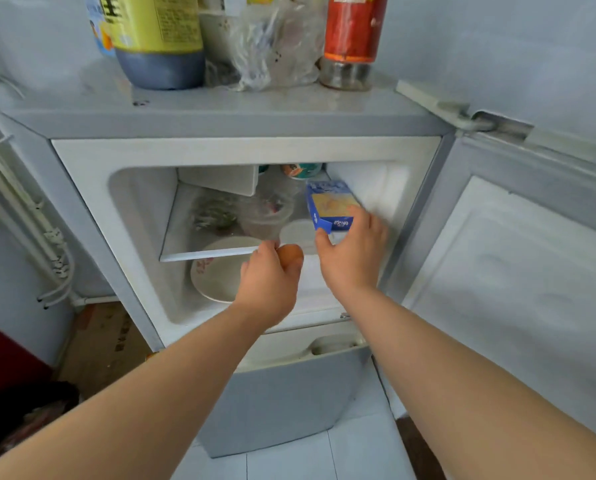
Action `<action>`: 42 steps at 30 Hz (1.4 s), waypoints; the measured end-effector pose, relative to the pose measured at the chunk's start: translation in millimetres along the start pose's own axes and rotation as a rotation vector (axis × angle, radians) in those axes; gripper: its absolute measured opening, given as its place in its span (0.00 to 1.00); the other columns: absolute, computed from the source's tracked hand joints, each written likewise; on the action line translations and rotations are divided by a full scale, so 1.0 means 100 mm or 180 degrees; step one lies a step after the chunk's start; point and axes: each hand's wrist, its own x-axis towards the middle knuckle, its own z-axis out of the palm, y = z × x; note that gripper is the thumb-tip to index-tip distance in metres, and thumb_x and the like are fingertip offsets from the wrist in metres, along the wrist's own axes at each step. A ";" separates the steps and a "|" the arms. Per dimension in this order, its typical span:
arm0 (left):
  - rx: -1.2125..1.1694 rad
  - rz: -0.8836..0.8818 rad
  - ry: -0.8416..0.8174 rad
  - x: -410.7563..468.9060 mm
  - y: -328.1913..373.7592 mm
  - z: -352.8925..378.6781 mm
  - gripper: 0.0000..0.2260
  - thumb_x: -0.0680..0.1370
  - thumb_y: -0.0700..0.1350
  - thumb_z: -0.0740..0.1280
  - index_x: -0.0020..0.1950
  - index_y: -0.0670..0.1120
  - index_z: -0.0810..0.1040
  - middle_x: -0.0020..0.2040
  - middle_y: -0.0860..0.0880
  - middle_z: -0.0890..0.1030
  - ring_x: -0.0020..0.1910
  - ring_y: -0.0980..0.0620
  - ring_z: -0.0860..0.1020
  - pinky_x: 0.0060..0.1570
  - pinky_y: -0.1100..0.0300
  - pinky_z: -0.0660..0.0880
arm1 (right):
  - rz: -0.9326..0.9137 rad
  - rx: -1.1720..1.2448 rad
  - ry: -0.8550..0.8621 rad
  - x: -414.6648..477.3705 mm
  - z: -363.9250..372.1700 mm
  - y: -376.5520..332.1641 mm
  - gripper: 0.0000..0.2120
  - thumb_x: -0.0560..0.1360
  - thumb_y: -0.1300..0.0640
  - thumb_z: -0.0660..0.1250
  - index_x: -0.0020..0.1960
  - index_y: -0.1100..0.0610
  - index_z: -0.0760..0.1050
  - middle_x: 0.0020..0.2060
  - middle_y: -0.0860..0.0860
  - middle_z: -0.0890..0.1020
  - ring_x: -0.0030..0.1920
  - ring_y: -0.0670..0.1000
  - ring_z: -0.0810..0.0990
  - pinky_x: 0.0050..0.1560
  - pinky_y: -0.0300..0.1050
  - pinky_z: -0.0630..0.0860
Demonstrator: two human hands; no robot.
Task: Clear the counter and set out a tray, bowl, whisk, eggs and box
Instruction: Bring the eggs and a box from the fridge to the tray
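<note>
Fingers (363,216) of my right hand (353,254) pinch the near end of the blue box (331,202), right of the frame's centre. Its long axis runs back into the fridge (133,202), so I judge it pulls straight toward me. My left hand (268,282) cups an egg (289,255) just beside it.

Fridge (220,119) top: bottle (158,39) at left, bag (279,46) in the middle, jar (353,39) at right.
Door (514,271): swung open to the right.
Inside, shelf (185,237): tub (268,216) at centre, cup (301,170) behind it at the back, box (331,206) at the right end, in the right grip (353,251).
Below the shelf, left: plate (217,275).
Before the shelf's front edge: egg (289,254), in the left grip (268,285), just left of the right grip.
</note>
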 end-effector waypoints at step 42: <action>-0.0882 -0.0445 0.0520 -0.99 0.82 -0.32 0.16 0.79 0.49 0.60 0.64 0.45 0.68 0.54 0.46 0.76 0.54 0.44 0.74 0.52 0.53 0.72 | 0.1123 0.0143 -0.1013 -0.58 -1.76 -0.38 0.36 0.53 0.45 0.72 0.56 0.57 0.64 0.54 0.52 0.75 0.54 0.56 0.78 0.53 0.51 0.78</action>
